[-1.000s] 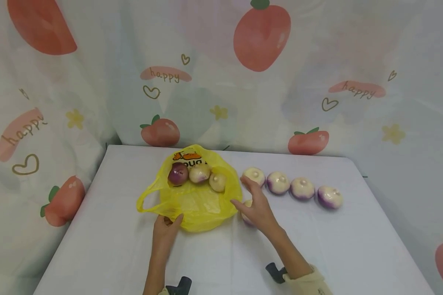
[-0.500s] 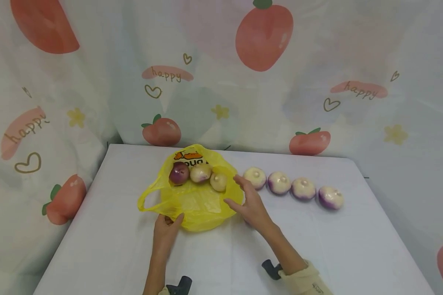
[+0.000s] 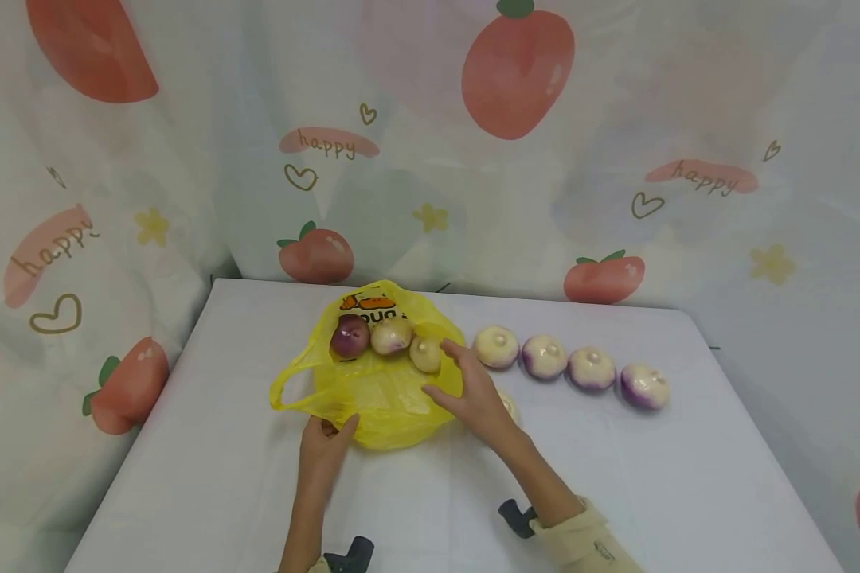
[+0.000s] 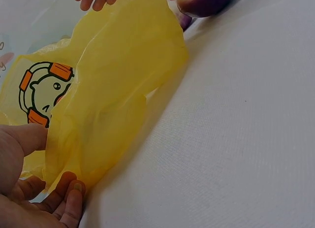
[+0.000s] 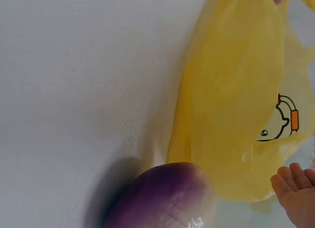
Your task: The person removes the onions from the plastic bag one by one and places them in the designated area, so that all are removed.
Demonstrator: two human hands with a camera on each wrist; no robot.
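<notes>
A yellow plastic bag (image 3: 394, 406) lies with its mouth spread open toward me. Inside are a dark purple onion (image 3: 349, 337), a pale purple-tinged onion (image 3: 392, 337) and a smaller-looking pale one. My left hand (image 3: 322, 446) pinches the bag's near edge between thumb and fingers; in the left wrist view the thumb sits inside the mouth. My right hand (image 3: 476, 402) is over the bag's right rim, thumb and fingers spread apart with nothing between them. Behind my right wrist, another onion (image 3: 509, 407) is partly hidden; its purple side (image 5: 162, 198) fills the bottom of the right wrist view.
Several purple-and-white onions (image 3: 545, 356) stand in a row to the right of the bag on the white table (image 3: 652, 477). A loop handle (image 3: 281, 390) sticks out at the bag's left. A printed curtain (image 3: 430, 175) hangs behind the table.
My right hand has moved left from beside the bag to over its right rim, and the onion behind the wrist shows again on the other side. My left hand keeps its place on the bag.
</notes>
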